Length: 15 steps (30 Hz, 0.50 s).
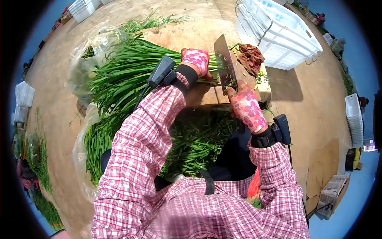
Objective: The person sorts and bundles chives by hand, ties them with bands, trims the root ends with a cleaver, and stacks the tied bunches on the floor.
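On a wooden board lies a large bunch of long green stalks, their pale ends pointing right. My left hand, in a pink flowered fingerless glove, is closed over the bunch near those ends. My right hand, gloved alike, grips the handle of a wide cleaver. The blade stands upright across the pale ends, just right of my left hand, with small bits stuck to it. Right of the blade are a crumpled brown cloth and small cut pieces.
A white plastic crate with metal handles stands beyond the board at the right. Clear plastic bags lie at the left. Loose greens fill the space below the board. More crates and greens line the room's edges, with people far off.
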{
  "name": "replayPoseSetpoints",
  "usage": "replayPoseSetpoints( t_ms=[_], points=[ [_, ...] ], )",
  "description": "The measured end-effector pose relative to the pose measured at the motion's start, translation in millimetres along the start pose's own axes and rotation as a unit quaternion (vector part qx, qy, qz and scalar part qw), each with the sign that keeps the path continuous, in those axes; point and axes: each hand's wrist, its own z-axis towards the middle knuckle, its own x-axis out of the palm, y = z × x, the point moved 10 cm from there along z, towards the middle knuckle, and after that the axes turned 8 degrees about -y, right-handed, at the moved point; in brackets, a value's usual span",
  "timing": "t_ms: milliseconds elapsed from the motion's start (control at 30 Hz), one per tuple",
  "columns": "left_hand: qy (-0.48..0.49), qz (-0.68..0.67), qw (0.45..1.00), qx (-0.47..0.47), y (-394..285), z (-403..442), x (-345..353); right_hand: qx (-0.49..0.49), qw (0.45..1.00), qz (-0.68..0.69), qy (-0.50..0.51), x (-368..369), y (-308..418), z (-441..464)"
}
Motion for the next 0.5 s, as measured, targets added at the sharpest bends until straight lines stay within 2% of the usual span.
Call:
replayPoseSetpoints(
  t_ms=[67, 167, 300, 333, 367, 400, 433, 500],
  points=[
    [-0.019, -0.012, 0.999, 0.023, -1, -3, -3, 0.006, 1.000, -0.017, 0.019, 7, -3, 3],
    [-0.025, -0.013, 0.998, 0.056, -3, -3, -2, -0.105, 0.991, -0.063, 0.044, 13, 6, 2],
    [-0.006, -0.003, 0.997, 0.070, -8, -4, -1, -0.178, 0.971, -0.156, 0.047, 16, 10, 1],
    [-0.010, -0.005, 0.997, 0.070, -7, -3, 0, -0.178, 0.971, -0.142, 0.069, 18, 13, 1],
    [-0.013, -0.005, 0.997, 0.070, -6, -4, -1, -0.298, 0.910, -0.277, 0.082, 27, 31, -3],
    [-0.009, -0.003, 0.998, 0.069, -6, -3, 0, -0.419, 0.817, -0.390, 0.064, 34, 47, -11],
    [-0.012, -0.009, 0.998, 0.069, -6, -2, 1, -0.408, 0.845, -0.339, 0.062, 34, 53, -4],
    [0.009, 0.010, 0.997, 0.071, -9, -1, 4, -0.558, 0.809, -0.184, -0.029, 30, 61, 9]
  ],
)
